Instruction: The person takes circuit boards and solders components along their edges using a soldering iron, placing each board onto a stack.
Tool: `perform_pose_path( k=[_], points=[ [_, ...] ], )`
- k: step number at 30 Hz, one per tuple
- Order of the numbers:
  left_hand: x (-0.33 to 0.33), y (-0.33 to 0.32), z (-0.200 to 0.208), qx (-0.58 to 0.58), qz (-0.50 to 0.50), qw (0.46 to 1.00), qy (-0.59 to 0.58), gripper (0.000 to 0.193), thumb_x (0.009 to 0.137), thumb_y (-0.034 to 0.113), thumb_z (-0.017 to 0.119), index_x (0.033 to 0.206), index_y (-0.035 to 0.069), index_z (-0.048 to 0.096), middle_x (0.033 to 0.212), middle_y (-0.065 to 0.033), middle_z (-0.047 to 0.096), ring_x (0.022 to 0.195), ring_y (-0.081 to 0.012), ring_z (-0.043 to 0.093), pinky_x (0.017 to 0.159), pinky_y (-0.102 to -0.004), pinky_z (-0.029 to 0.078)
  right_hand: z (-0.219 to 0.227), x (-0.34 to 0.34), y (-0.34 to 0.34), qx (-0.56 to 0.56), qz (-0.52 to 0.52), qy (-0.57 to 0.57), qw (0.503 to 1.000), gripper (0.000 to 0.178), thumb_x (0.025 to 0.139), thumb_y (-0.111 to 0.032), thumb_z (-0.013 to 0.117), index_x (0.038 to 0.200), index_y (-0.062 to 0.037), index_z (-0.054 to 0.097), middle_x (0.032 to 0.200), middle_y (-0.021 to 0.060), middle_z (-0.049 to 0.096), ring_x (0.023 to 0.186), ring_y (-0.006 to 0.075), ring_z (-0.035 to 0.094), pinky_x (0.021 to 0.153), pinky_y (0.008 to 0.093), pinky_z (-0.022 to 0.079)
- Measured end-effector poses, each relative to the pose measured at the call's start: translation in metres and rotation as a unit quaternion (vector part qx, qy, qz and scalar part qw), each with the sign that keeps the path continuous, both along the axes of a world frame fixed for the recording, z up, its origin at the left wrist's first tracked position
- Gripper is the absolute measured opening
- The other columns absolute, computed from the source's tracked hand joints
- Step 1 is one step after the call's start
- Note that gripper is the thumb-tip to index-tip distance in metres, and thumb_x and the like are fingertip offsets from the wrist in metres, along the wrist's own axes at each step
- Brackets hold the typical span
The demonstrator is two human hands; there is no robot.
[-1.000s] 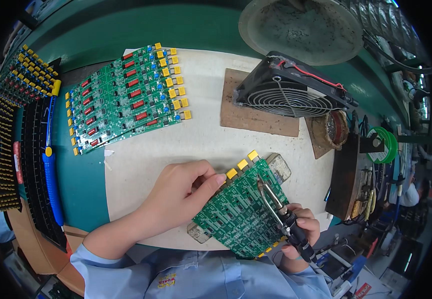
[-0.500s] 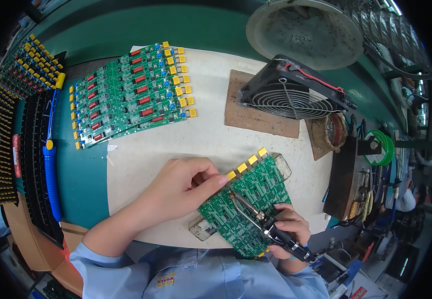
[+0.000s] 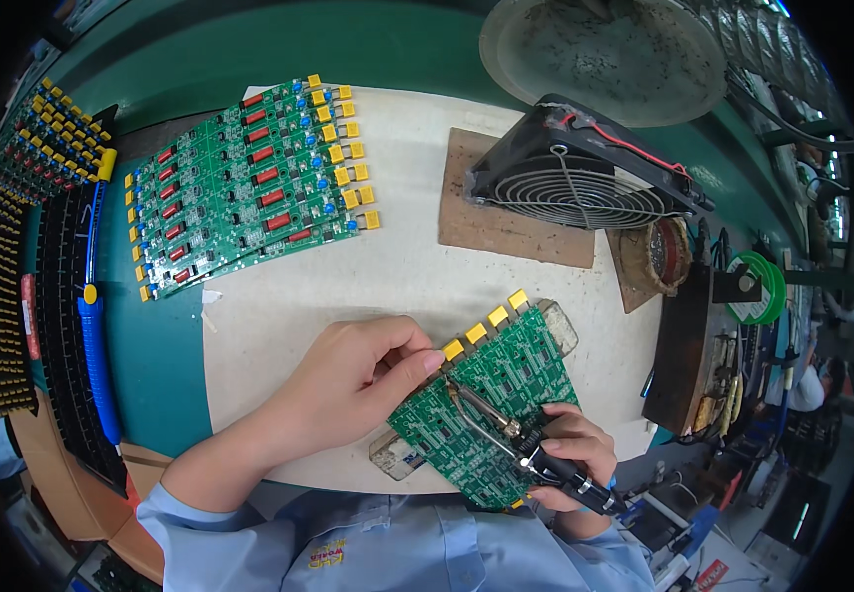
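A green circuit board (image 3: 528, 370) lies tilted across two worn blocks, with yellow box-shaped components (image 3: 475, 333) along its far edge. My left hand (image 3: 353, 373) is closed at the board's left corner, thumb and forefinger pinching the yellow component (image 3: 453, 349) nearest it. Part of that component hides behind the fingertips. In my right hand (image 3: 585, 449) is a soldering iron (image 3: 573, 481) with a black handle and a thin metal tube beside its barrel. Its tip meets the board's edge just below the left thumb.
Several finished-looking boards (image 3: 240, 183) overlap at the back left. A black fan (image 3: 585, 187) stands on brown board (image 3: 516, 222) beneath a round hood (image 3: 604, 64). Far left are a black rack (image 3: 62, 326) and a blue tool (image 3: 99, 365); at right, a green solder reel (image 3: 760, 286).
The iron's tip has shifted slightly left, toward my left fingertips. Both hands keep their holds. The whole view has moved a little, so the stacked boards appear further left.
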State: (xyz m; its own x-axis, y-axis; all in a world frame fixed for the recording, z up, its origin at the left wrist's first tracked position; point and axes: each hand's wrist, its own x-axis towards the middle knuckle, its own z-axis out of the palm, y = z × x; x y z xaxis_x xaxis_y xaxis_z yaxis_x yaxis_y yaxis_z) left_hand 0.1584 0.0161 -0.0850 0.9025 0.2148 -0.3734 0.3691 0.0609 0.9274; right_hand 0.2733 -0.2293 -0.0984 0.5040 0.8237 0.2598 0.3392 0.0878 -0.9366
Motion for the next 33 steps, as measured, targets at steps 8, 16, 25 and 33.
perform_pose_path(
  k=[8, 16, 25, 33],
  points=[
    [0.000, -0.001, -0.004, 0.003, 0.011, 1.000, -0.020, 0.011, 0.086, 0.009, 0.057, 0.079, 0.000, 0.060, 0.064, -0.0047, 0.057, 0.052, -0.0112, 0.045, 0.049, -0.0239, 0.036, -0.007, 0.001, -0.005, 0.000, 0.011, 0.002, 1.000, 0.043, 0.059, -0.023, 0.079, 0.093, -0.0031, 0.061, 0.067, 0.0120, 0.058, 0.062, 0.0217, 0.053, 0.085, 0.0454, 0.044],
    [0.003, 0.001, 0.002, -0.014, -0.006, 1.000, 0.003, 0.010, 0.088, 0.006, 0.054, 0.082, 0.000, 0.058, 0.070, -0.0012, 0.055, 0.060, -0.0068, 0.042, 0.055, -0.0187, 0.036, -0.009, -0.012, -0.014, 0.070, -0.157, 0.143, 0.975, 0.052, 0.065, -0.020, 0.077, 0.108, -0.0041, 0.055, 0.080, 0.0139, 0.057, 0.064, 0.0212, 0.057, 0.081, 0.0407, 0.048],
    [0.001, -0.004, -0.005, -0.004, 0.023, 1.000, -0.021, 0.012, 0.086, 0.009, 0.057, 0.078, 0.000, 0.060, 0.065, -0.0049, 0.058, 0.053, -0.0109, 0.046, 0.050, -0.0232, 0.037, 0.004, 0.021, 0.009, -0.006, -0.447, -0.017, 0.895, 0.039, 0.074, -0.015, 0.055, 0.112, -0.0073, 0.050, 0.083, 0.0079, 0.054, 0.068, 0.0141, 0.049, 0.070, 0.0282, 0.043],
    [0.000, 0.002, 0.003, 0.020, 0.006, 1.000, -0.013, 0.015, 0.085, 0.011, 0.059, 0.076, -0.001, 0.060, 0.063, -0.0054, 0.057, 0.052, -0.0108, 0.045, 0.049, -0.0233, 0.036, 0.000, 0.001, -0.003, 0.053, -0.032, -0.031, 0.998, 0.041, 0.062, -0.019, 0.077, 0.097, -0.0039, 0.062, 0.069, 0.0091, 0.059, 0.061, 0.0176, 0.052, 0.085, 0.0413, 0.043]
  ],
)
